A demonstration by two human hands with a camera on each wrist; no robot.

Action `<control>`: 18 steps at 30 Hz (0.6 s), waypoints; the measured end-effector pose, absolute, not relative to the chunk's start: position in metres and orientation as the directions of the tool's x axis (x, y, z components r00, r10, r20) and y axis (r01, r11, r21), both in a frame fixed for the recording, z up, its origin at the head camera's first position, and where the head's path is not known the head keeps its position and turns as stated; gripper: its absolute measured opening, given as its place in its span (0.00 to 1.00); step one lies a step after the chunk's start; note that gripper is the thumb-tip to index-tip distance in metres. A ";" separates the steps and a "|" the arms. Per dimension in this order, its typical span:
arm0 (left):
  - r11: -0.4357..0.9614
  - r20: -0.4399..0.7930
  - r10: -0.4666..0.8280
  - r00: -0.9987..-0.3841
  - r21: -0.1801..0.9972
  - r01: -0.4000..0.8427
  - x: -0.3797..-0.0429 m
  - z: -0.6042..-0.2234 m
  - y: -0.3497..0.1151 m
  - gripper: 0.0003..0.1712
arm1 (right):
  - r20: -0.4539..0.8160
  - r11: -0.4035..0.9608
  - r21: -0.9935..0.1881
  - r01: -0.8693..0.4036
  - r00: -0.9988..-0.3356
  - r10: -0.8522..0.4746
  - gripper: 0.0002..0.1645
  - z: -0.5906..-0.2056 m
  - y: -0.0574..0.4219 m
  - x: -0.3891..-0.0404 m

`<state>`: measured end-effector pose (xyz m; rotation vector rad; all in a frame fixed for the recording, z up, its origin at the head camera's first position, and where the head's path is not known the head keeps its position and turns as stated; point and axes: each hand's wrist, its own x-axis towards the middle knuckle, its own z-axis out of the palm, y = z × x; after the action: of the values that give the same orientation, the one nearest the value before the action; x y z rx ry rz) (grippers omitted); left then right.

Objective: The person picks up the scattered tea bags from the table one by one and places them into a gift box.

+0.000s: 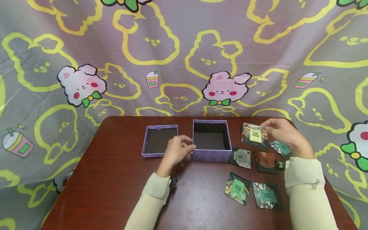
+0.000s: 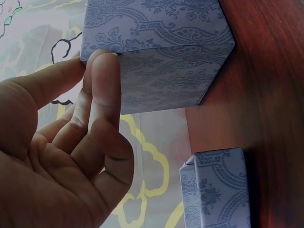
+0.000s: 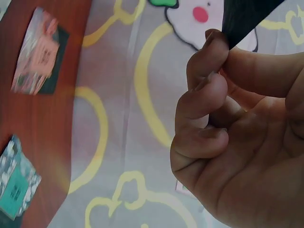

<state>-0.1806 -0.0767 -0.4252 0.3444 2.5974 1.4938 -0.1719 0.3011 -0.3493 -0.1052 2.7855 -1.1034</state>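
At the front left corner of an open purple patterned box (image 1: 211,156), my left hand (image 1: 177,149) holds the wall's edge between thumb and fingers. In the left wrist view, fingertips (image 2: 105,71) lie against the box's outer side (image 2: 161,76), and the thumb tip reaches its rim. My right hand (image 1: 280,130) pinches the right upper corner of a flat sachet (image 1: 255,135) with a food picture and a pale yellow label. Only that sachet's dark corner (image 3: 247,19) shows in the right wrist view, between thumb and forefinger. The box's dark inside (image 1: 211,135) holds nothing visible.
Left of the box lies its shallow purple lid (image 1: 156,155), inside up. Several more sachets lie on the right of the brown table (image 1: 100,179): a grey-labelled one (image 1: 242,157), a red one (image 1: 265,160), green-labelled ones (image 1: 237,187). A patterned curtain (image 1: 172,64) hangs behind the table.
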 end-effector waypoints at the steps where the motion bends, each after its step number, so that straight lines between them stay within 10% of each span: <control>1: 0.484 0.006 0.254 -0.967 0.865 0.133 -0.180 -0.425 -0.077 0.18 | -0.110 0.727 -0.687 -0.015 -0.986 -0.124 0.18 -0.348 0.298 -0.174; 18: 0.476 -0.002 0.260 -0.966 0.870 0.127 -0.181 -0.426 -0.079 0.18 | -0.116 0.723 -0.688 -0.069 -0.972 -0.204 0.18 -0.346 0.265 -0.199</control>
<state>-0.1809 -0.0794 -0.4262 0.3405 2.5818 1.5052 -0.1987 0.2645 -0.3458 -0.2195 2.7424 -1.0838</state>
